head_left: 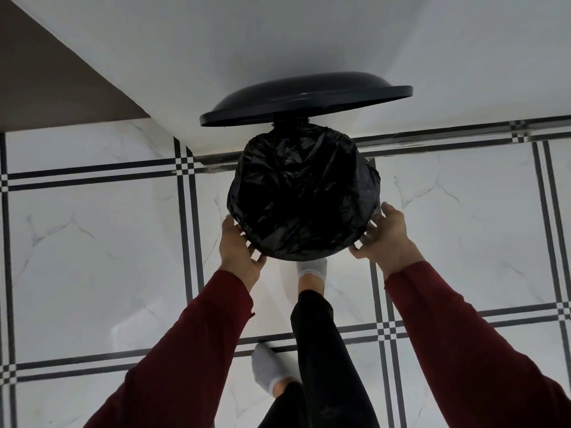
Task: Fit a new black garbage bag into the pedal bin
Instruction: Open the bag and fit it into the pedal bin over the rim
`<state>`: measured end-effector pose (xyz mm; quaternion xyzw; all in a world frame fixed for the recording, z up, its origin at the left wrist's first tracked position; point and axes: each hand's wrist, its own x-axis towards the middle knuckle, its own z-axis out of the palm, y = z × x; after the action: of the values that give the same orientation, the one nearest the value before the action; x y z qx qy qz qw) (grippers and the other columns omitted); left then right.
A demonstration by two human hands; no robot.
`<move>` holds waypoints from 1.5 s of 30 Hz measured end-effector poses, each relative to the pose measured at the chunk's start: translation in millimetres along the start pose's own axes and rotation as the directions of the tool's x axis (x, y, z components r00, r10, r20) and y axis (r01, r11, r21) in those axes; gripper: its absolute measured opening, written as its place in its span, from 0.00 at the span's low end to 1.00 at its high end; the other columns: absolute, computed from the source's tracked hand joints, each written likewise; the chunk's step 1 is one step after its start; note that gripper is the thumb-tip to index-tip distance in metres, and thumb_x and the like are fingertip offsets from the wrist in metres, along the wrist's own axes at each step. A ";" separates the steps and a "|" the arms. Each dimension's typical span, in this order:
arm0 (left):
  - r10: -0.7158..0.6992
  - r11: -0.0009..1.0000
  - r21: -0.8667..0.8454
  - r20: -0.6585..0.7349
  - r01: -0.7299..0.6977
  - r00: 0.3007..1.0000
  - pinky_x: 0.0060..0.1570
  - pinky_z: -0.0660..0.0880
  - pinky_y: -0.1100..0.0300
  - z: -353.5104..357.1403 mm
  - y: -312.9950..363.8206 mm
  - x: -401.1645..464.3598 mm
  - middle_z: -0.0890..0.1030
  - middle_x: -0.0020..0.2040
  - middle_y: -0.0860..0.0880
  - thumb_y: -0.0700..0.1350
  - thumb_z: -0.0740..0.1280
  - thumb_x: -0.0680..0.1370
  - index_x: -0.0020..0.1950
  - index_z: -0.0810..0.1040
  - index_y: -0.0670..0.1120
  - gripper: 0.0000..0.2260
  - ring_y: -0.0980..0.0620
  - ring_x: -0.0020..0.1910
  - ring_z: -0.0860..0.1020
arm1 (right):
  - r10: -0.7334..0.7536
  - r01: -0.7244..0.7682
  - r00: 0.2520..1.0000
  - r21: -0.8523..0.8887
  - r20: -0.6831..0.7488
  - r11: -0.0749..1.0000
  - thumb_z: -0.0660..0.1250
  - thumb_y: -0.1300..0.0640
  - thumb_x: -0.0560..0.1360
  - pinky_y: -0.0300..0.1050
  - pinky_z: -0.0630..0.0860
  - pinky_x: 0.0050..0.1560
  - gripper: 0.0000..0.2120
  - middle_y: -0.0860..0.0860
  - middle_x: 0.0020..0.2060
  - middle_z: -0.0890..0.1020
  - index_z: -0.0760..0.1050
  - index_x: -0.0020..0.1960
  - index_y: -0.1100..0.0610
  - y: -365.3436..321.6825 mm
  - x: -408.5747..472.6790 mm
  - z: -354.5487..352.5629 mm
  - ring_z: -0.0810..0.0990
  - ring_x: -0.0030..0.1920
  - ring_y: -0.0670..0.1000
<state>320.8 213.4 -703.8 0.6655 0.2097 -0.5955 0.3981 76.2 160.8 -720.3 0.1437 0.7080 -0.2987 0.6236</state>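
Bin mouth open from above, lid tipped up against wall blocks far side. Left hand and right hand flank near rim; foot just beneath. Floor open either side.

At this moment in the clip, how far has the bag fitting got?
Mostly done. The black garbage bag already lines the pedal bin and is folded over its rim all round. The lid stands open, with a socked foot at the bin's base. In hand: the left hand and right hand touch the bag's folded edge on either side. Left: let go and close the lid.
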 end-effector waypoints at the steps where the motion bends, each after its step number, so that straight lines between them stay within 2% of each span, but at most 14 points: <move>1: 0.004 0.999 0.039 -0.048 -0.002 0.999 0.68 0.69 0.41 0.8 1.9 -0.3 0.73 0.74 0.49 0.63 0.59 0.81 0.72 0.75 0.50 0.26 0.47 0.70 0.73 | -0.032 0.032 0.999 -0.017 -0.014 0.999 0.57 0.41 0.80 0.59 0.69 0.65 0.18 0.46 0.56 0.82 0.81 0.49 0.49 -1.0 -2.8 -0.1 0.78 0.60 0.50; 5: 0.041 0.998 0.048 -0.150 -0.034 0.988 0.68 0.69 0.42 5.4 9.3 0.1 0.75 0.72 0.47 0.63 0.58 0.81 0.80 0.65 0.49 0.30 0.47 0.63 0.75 | -0.199 0.199 0.979 -0.010 -0.044 0.980 0.58 0.46 0.80 0.48 0.74 0.49 0.16 0.47 0.48 0.81 0.78 0.58 0.54 1.5 -11.1 8.0 0.79 0.51 0.51; 8: -0.005 1.000 0.006 -0.018 0.005 1.000 0.63 0.75 0.43 9.2 13.3 -0.7 0.81 0.64 0.47 0.61 0.54 0.83 0.67 0.77 0.48 0.23 0.45 0.60 0.78 | -0.237 0.237 0.971 -0.043 -0.001 0.971 0.59 0.48 0.78 0.47 0.73 0.48 0.25 0.52 0.47 0.76 0.76 0.64 0.66 -1.3 -11.2 18.1 0.75 0.47 0.53; 14: -0.070 0.994 -0.078 0.069 0.076 0.995 0.51 0.79 0.45 10.1 19.8 3.6 0.80 0.55 0.46 0.61 0.55 0.83 0.54 0.80 0.50 0.20 0.45 0.52 0.80 | -0.004 -0.003 0.995 0.078 0.095 0.997 0.57 0.39 0.80 0.61 0.78 0.59 0.25 0.60 0.37 0.88 0.80 0.50 0.60 -13.8 -7.4 21.5 0.83 0.53 0.62; 17: -0.110 0.994 -0.016 0.038 0.110 0.993 0.44 0.78 0.44 10.5 24.9 4.0 0.80 0.57 0.47 0.63 0.58 0.81 0.55 0.80 0.51 0.19 0.43 0.54 0.79 | 0.091 -0.090 0.995 -0.015 0.040 0.996 0.60 0.38 0.77 0.59 0.78 0.54 0.24 0.56 0.50 0.87 0.81 0.51 0.57 -22.7 -4.0 18.6 0.82 0.55 0.60; 19: -0.111 0.993 0.048 0.022 0.110 0.994 0.47 0.77 0.42 8.6 27.7 4.6 0.81 0.59 0.47 0.61 0.59 0.80 0.57 0.80 0.50 0.18 0.43 0.58 0.79 | 0.104 -0.103 0.994 -0.077 0.012 0.992 0.60 0.39 0.77 0.58 0.72 0.48 0.21 0.52 0.56 0.81 0.79 0.52 0.56 -29.0 -3.7 17.1 0.79 0.56 0.57; 22: -0.093 0.991 0.099 0.011 0.092 0.996 0.51 0.75 0.40 5.5 31.2 5.9 0.81 0.61 0.48 0.58 0.60 0.81 0.60 0.81 0.51 0.17 0.45 0.59 0.79 | 0.053 -0.050 0.998 -0.131 0.022 0.990 0.58 0.40 0.78 0.59 0.69 0.55 0.21 0.52 0.52 0.81 0.79 0.50 0.56 -31.7 -2.0 17.9 0.78 0.55 0.55; 28: -0.097 0.994 0.055 0.019 0.096 0.995 0.60 0.76 0.41 7.8 28.8 6.5 0.82 0.62 0.47 0.55 0.61 0.81 0.62 0.81 0.51 0.16 0.43 0.60 0.80 | 0.061 -0.051 0.989 -0.078 0.131 0.996 0.57 0.37 0.78 0.56 0.80 0.52 0.32 0.57 0.40 0.89 0.88 0.35 0.59 -23.8 1.0 22.3 0.89 0.43 0.61; 33: -0.077 0.996 0.053 -0.038 0.079 0.996 0.65 0.71 0.42 8.4 28.5 10.0 0.76 0.71 0.49 0.61 0.57 0.81 0.66 0.78 0.50 0.22 0.45 0.68 0.75 | 0.099 -0.092 0.995 -0.201 0.024 0.975 0.56 0.36 0.77 0.60 0.69 0.62 0.28 0.53 0.57 0.85 0.82 0.57 0.56 -31.9 7.4 16.5 0.79 0.59 0.56; 35: 0.043 0.982 0.189 -0.200 -0.004 0.979 0.68 0.68 0.44 11.8 30.8 9.8 0.72 0.74 0.49 0.63 0.58 0.79 0.76 0.70 0.49 0.29 0.45 0.70 0.72 | 0.023 -0.032 0.999 -0.378 -0.027 0.925 0.56 0.37 0.77 0.60 0.67 0.62 0.25 0.48 0.53 0.83 0.81 0.57 0.55 -33.4 -1.6 8.0 0.77 0.57 0.52; 37: 0.265 0.912 0.392 -0.330 -0.124 0.906 0.59 0.68 0.48 17.1 38.7 12.4 0.71 0.69 0.47 0.62 0.58 0.79 0.76 0.67 0.47 0.30 0.44 0.62 0.71 | -0.324 0.205 0.941 -0.604 -0.094 0.770 0.58 0.42 0.76 0.52 0.70 0.55 0.21 0.47 0.43 0.82 0.81 0.51 0.56 -33.1 -11.0 2.9 0.78 0.53 0.53; 39: 0.456 0.788 0.577 -0.315 -0.214 0.832 0.60 0.66 0.50 26.1 51.9 16.9 0.71 0.66 0.45 0.58 0.57 0.81 0.73 0.70 0.45 0.25 0.42 0.63 0.70 | -0.721 0.471 0.690 -0.712 -0.070 0.520 0.59 0.48 0.75 0.46 0.69 0.45 0.14 0.47 0.38 0.80 0.78 0.42 0.55 -35.5 -14.8 5.5 0.80 0.50 0.55; 41: 0.528 0.733 0.610 -0.230 -0.301 0.818 0.69 0.66 0.46 35.5 63.9 22.7 0.73 0.67 0.44 0.59 0.58 0.80 0.71 0.71 0.45 0.25 0.41 0.67 0.70 | -0.814 0.602 0.574 -0.718 0.083 0.351 0.60 0.49 0.76 0.44 0.70 0.47 0.11 0.46 0.40 0.81 0.79 0.44 0.54 -41.8 -12.0 18.7 0.80 0.49 0.53; 45: 0.423 0.740 0.575 0.003 -0.347 0.906 0.70 0.71 0.43 50.7 79.4 30.0 0.77 0.69 0.45 0.63 0.57 0.80 0.73 0.73 0.47 0.28 0.43 0.67 0.76 | -0.643 0.542 0.733 -0.760 0.220 0.359 0.60 0.38 0.75 0.46 0.72 0.56 0.22 0.45 0.45 0.83 0.82 0.54 0.52 -63.3 1.2 56.1 0.79 0.53 0.53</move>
<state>355.0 120.8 -709.0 0.8181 -0.0928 -0.4913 0.2840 84.2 77.4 -708.5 -0.3920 0.8004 -0.1531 0.4269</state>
